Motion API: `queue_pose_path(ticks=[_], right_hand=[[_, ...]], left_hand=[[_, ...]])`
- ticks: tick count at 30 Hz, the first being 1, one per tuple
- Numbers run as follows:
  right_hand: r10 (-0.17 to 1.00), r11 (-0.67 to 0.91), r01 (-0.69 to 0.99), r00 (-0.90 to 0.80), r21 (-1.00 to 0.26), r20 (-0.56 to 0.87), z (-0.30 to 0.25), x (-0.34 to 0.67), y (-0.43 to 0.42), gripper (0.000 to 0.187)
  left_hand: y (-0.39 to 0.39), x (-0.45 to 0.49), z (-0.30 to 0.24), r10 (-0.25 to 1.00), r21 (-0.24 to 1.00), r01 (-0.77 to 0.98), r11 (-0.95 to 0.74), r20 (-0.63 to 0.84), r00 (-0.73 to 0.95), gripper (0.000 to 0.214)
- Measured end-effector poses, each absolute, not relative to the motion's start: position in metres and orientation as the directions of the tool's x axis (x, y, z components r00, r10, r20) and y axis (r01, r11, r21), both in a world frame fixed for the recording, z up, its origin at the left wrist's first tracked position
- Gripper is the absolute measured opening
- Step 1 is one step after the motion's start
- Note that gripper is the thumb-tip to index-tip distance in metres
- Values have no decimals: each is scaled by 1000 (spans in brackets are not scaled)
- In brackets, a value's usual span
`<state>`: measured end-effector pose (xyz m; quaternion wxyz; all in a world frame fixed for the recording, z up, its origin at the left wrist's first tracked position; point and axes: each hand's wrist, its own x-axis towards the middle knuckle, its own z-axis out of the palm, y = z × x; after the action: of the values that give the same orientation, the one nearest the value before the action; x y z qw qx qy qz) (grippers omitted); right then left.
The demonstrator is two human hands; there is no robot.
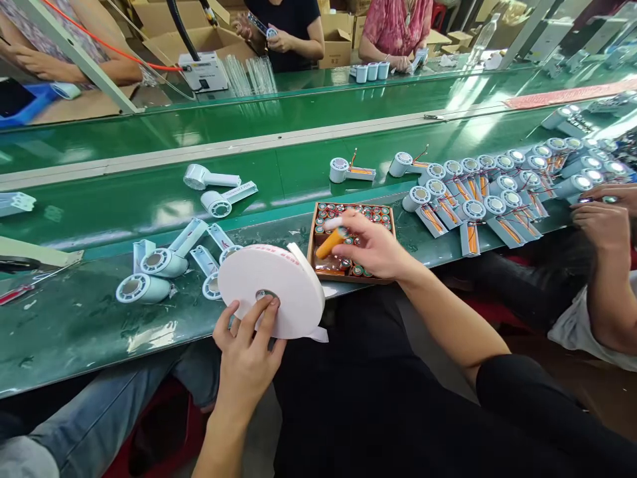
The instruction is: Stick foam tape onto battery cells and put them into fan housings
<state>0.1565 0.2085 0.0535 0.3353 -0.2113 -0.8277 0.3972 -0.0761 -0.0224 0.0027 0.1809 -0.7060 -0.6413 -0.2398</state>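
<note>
My left hand (251, 345) holds a large white roll of tape (293, 292), its fingers pressed at the core and a loose tape end hanging at the lower right. Between the thumb and fingers of my right hand (371, 245) is an orange cylindrical battery (331, 243). A white cover sits on one fingertip of that hand. Below it stands a cardboard box (310, 255) holding rows of batteries, partly hidden by my hand. Several light-blue fan housings (164, 262) lie left of the roll, some partly behind it.
More fan housings with orange batteries and red wires (472, 211) crowd the bench at right. Two housings (217, 204) lie on the green conveyor (283, 172). A co-worker's hand (604, 212) is at far right; other people sit across the line. A screwdriver (17, 293) lies at left.
</note>
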Motion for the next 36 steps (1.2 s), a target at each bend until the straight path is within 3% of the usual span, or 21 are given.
queue_pose_path(ticks=[3,8,13,16,19,21,23,27,30,31,33,36], right_hand=[[660,513,-52,-615,-857,432,69,175,198,33],[702,344,109,-690,-933,178,90,188,178,33],[699,304,186,-710,-934,87,84,188,181,34],[815,115,-2,-571,-993,96,68,182,180,38],[979,27,-351,-178,-936,96,47,162,160,49],[999,42,-523,13,-852,41,35,145,140,56],[998,55,-594,62,-803,22,28,139,129,56],[980,195,-506,124,-840,153,34,189,169,35],[828,490,-393,488,-778,276,40,251,234,31],[797,520,-361,531,-774,289,39,266,252,32],[822,503,-341,472,-794,318,34,280,270,43],[894,408,-350,342,-843,290,23,278,255,61]], left_hand=[[-24,-78,7,834,-2,992,-124,541,105,88],[-20,-78,11,856,-70,986,-153,489,168,87],[-13,-75,13,868,-130,971,-199,437,236,89],[-12,-71,10,877,-95,984,-151,447,178,90],[-8,-56,4,847,-17,995,-103,523,96,90],[-5,-39,-1,822,19,995,-96,565,68,93],[-3,-21,-5,807,50,993,-108,588,58,99],[-9,0,-3,829,79,973,-218,541,142,89],[-3,-2,12,856,83,958,-275,475,205,74],[5,-5,19,872,97,960,-262,450,192,72],[35,-15,37,916,147,958,-245,360,179,77],[99,-42,58,915,292,868,-401,164,368,88]])
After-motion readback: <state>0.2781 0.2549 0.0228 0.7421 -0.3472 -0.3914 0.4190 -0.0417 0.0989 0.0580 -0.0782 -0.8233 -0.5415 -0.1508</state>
